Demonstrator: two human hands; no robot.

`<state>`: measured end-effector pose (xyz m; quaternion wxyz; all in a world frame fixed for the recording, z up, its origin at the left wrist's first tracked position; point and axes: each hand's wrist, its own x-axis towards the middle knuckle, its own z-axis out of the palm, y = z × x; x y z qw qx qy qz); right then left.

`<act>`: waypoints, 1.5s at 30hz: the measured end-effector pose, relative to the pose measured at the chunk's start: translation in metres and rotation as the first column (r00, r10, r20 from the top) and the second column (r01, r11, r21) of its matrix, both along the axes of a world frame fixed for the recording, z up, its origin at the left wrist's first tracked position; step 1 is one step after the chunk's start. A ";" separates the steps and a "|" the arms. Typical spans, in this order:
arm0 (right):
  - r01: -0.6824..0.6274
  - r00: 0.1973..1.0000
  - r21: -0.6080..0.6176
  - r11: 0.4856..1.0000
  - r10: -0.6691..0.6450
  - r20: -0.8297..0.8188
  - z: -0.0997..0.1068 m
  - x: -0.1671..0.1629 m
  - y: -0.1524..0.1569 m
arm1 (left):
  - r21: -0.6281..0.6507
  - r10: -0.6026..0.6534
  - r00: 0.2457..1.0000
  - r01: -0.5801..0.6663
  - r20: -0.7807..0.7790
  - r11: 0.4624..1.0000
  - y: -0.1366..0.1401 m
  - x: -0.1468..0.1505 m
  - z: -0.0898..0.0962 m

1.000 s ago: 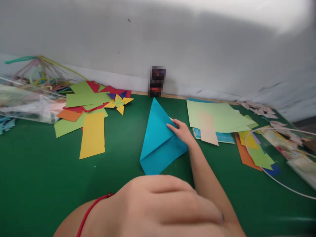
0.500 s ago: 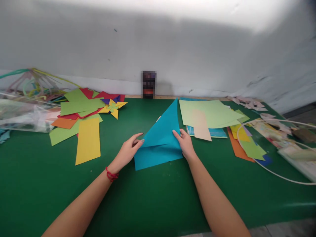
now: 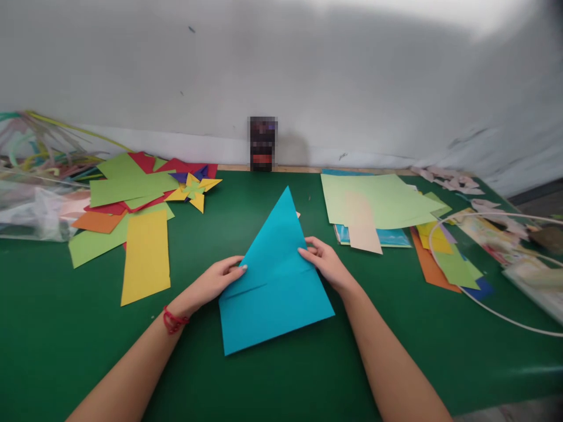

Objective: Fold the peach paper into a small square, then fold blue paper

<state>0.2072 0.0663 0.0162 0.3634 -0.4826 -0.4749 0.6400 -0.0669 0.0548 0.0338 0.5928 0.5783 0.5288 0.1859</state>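
Observation:
A bright blue sheet of paper (image 3: pixel 277 293) is between my hands, its pointed top aimed at the wall and a wide bottom edge facing me. A slanting crease or fold line crosses its middle. My left hand (image 3: pixel 220 278), with a red string bracelet at the wrist, pinches the sheet's left edge between thumb and fingers. On the opposite edge, my right hand (image 3: pixel 325 261) grips the paper with its thumb on top. A small pale bit shows behind the sheet near its tip; what it belongs to is hidden.
Green, red and orange paper lies at left with a yellow strip (image 3: pixel 147 255) and a yellow pointed paper star (image 3: pixel 193 189). At right are a pale green sheet (image 3: pixel 387 199), a pinkish strip (image 3: pixel 365 225) and a white hoop (image 3: pixel 488 313). A pixelated dark object (image 3: pixel 263 146) stands by the wall.
The blue paper has come nearer to me and turned, its tip moving left and more of its lower part showing. Both hands remain on its edges.

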 end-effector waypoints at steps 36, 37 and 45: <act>-0.019 0.989 0.185 0.983 -0.009 0.149 -0.014 -0.027 -0.006 | 0.032 -0.279 0.955 0.283 -0.100 0.958 -0.010 0.019 -0.004; -0.031 0.988 0.199 0.979 0.000 0.155 -0.014 -0.029 -0.007 | 0.035 -0.279 0.954 0.284 -0.107 0.958 -0.010 0.020 -0.004; -0.072 0.986 0.215 0.974 0.037 0.163 -0.010 -0.040 -0.012 | 0.234 -0.368 0.914 0.400 -0.169 0.886 -0.011 0.028 -0.010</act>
